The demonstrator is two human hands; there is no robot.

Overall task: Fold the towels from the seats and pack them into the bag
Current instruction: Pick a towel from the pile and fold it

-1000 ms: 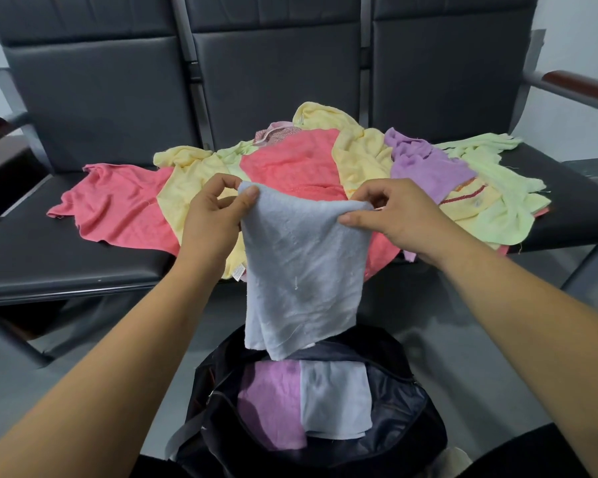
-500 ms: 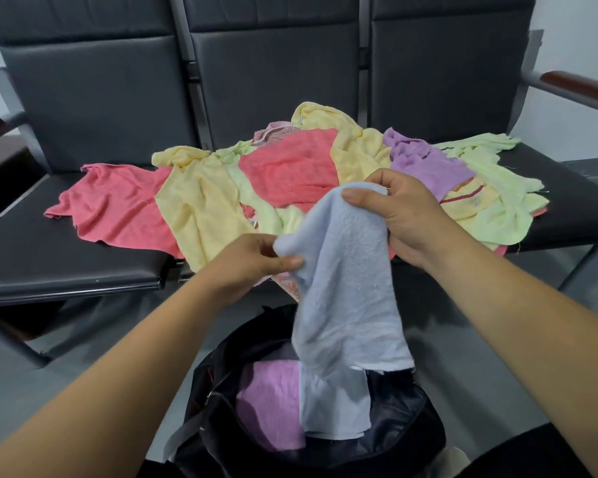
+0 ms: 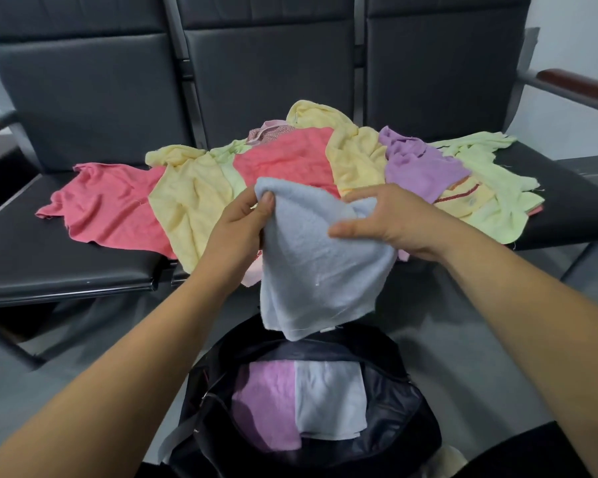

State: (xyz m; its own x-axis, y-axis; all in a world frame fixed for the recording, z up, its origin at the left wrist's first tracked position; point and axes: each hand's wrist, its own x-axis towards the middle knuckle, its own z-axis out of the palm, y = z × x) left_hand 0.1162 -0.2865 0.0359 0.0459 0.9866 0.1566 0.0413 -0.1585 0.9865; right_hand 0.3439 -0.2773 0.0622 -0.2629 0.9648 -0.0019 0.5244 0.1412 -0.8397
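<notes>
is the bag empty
No, a folded purple towel and a folded blue towel lie side by side in the bag.

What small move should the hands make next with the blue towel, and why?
Probably bring the left hand across to the right hand to finish the fold. Both grip the towel, which hangs loose and uneven above the open bag, not yet flat like the two folded towels inside.

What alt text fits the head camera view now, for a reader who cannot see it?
The left hand and right hand hold a pale blue towel above an open dark bag that holds a folded purple towel and a folded blue towel. Loose coloured towels lie on black seats behind.
</notes>
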